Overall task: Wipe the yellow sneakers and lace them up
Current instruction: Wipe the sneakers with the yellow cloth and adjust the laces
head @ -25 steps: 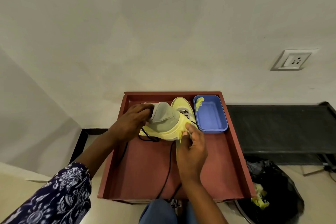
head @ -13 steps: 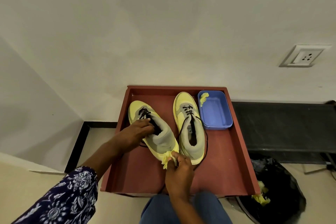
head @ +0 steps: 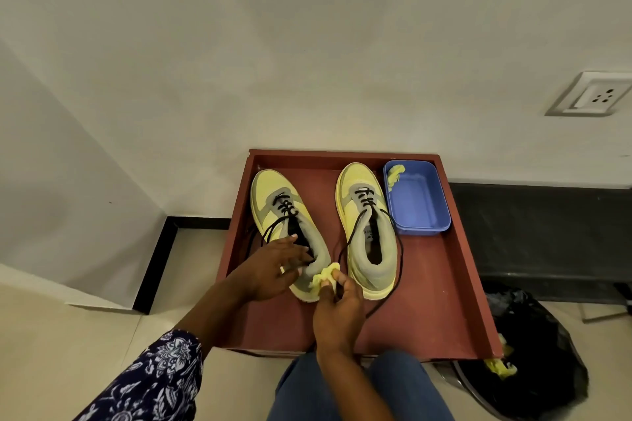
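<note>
Two yellow and grey sneakers stand side by side on a red-brown tray [head: 427,284], toes toward the wall. Both have loose black laces. My left hand [head: 273,270] holds the heel collar of the left sneaker [head: 277,202], fingers at the opening. My right hand [head: 337,304] pinches a small crumpled yellow wipe [head: 323,275] against that sneaker's heel. The right sneaker [head: 366,229] stands free, its lace trailing over the tray beside it.
A blue plastic tub [head: 419,205] with a yellow scrap at its far corner sits at the tray's back right. A black bin bag [head: 533,362] holding yellow scraps lies on the floor to the right. The wall is right behind the tray.
The left sneaker, lifted and tilted a second ago, now stands flat on the tray beside the other. My right hand with the wipe has moved to its heel.
</note>
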